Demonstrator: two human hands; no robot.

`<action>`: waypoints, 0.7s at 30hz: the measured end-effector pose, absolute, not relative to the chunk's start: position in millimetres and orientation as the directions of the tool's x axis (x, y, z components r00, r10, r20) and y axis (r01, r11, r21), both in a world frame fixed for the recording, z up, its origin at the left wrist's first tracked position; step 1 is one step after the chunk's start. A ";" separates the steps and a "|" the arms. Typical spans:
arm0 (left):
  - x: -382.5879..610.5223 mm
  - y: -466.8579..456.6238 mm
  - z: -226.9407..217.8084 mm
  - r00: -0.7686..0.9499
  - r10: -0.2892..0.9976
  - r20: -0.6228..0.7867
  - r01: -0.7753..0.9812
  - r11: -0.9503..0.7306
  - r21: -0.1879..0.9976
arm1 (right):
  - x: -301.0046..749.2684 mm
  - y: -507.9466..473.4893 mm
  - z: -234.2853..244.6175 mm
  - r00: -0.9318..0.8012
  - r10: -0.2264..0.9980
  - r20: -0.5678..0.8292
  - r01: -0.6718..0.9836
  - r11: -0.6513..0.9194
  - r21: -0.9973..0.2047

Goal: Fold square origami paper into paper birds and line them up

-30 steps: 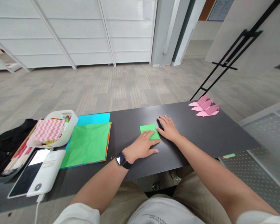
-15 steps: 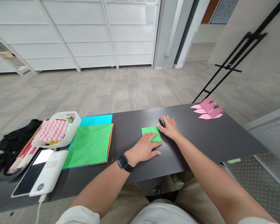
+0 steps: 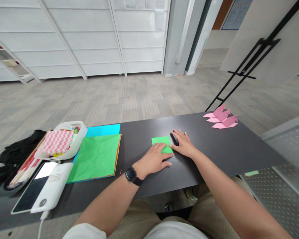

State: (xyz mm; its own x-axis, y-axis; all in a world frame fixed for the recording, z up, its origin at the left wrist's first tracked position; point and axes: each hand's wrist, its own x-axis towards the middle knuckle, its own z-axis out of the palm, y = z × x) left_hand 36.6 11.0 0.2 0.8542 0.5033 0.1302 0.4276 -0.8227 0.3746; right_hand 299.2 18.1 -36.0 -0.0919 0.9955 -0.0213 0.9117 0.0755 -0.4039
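Observation:
A small green square of folded paper [image 3: 157, 139] lies flat on the dark table. My left hand [image 3: 154, 156], with a black watch on its wrist, rests palm down over the paper's lower left part, fingers spread and partly covering it. Just to the right, my right hand [image 3: 183, 143] lies on the table with fingers stretched out. Its thumb touches or nearly touches the paper's right edge, and a dark shadow shows between thumb and index finger. Neither hand grips anything.
Large green sheets [image 3: 97, 156] lie left over a blue sheet [image 3: 103, 130]. Beyond are a white basket [image 3: 76, 144], a white power bank [image 3: 52, 187] with cable, a tablet [image 3: 31, 191] and black cloth [image 3: 20, 146]. Pink folded paper birds [image 3: 224, 122] stand at the table's far right.
My right hand has slid slightly toward me along the paper's right edge, its thumb a little lower. My left hand stays on the paper. The camera view has tilted slightly.

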 end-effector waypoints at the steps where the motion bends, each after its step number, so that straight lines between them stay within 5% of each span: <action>1: 35.9 12.3 1.5 0.853 0.502 0.143 0.423 -0.826 0.373 | 298.8 18.8 -35.8 -0.086 0.996 -0.024 0.911 0.068 -0.406; 21: 15.5 41.4 18.3 0.590 0.789 0.173 0.748 -0.614 0.250 | 287.6 16.7 -46.5 0.014 0.987 0.161 0.905 0.056 -0.421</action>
